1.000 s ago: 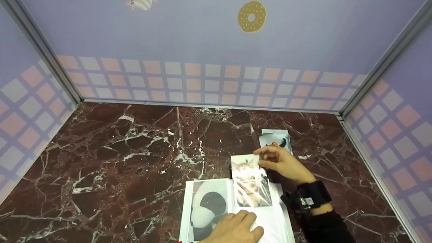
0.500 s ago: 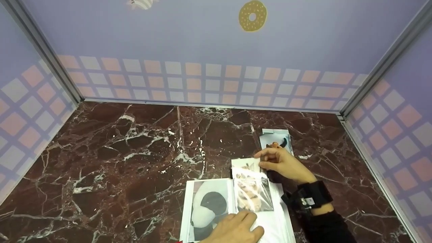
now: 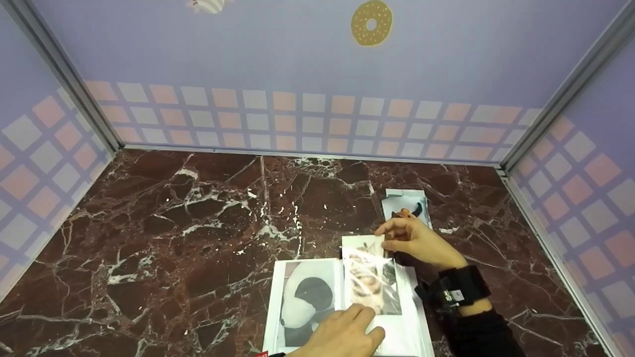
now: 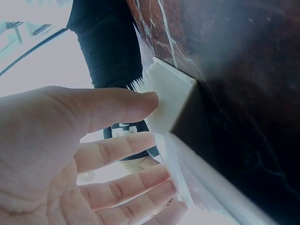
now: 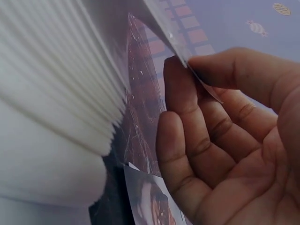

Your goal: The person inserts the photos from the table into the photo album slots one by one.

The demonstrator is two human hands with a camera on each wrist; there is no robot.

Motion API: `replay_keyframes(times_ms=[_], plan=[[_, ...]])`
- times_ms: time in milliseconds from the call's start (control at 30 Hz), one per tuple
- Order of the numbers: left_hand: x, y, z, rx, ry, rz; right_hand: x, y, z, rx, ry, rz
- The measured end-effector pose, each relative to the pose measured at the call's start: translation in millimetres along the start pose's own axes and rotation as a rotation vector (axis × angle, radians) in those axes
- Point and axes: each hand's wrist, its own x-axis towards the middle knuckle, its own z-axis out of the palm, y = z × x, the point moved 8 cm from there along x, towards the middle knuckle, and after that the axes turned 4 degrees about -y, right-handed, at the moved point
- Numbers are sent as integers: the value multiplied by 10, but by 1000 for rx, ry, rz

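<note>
A photo album [image 3: 272,317] lies spread at the front of the table, with a panda picture [image 3: 297,302] on its left page. In the head view, my right hand [image 3: 421,243] pinches the upper right corner of a cat photo [image 3: 361,242] between thumb and fingers. The photo's lower part lies under the shiny clear sleeve [image 3: 392,292] on the right page, and its top sticks out past the album's far edge. My left hand [image 3: 342,334] rests on the lower part of the album with fingers extended. In the left wrist view, its thumb lies along the edges of the pages [image 4: 171,96].
Behind my right hand is a small pile of photos [image 3: 404,202] on the dark red marble table [image 3: 198,258]. Patterned lilac panels [image 3: 278,59] stand along the back and both sides.
My right hand has shifted slightly toward me, and the cat photo has slid down deeper into the sleeve. The left hand stays on the album.
</note>
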Motion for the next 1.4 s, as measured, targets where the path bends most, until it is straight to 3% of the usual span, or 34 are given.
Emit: replay_keyframes(times_ms=[267,633,1033,1400], plan=[[4,0,-1,29,31,6,5,9,-5,-18,17,16],[2,12,-12,59,65,5,-9,47,44,-45,-37,64],[-2,4,-23,53,60,4,-19,44,65,-74,-80,40],[5,25,-48,106,113,17,-27,35,97,-84,-112,50]])
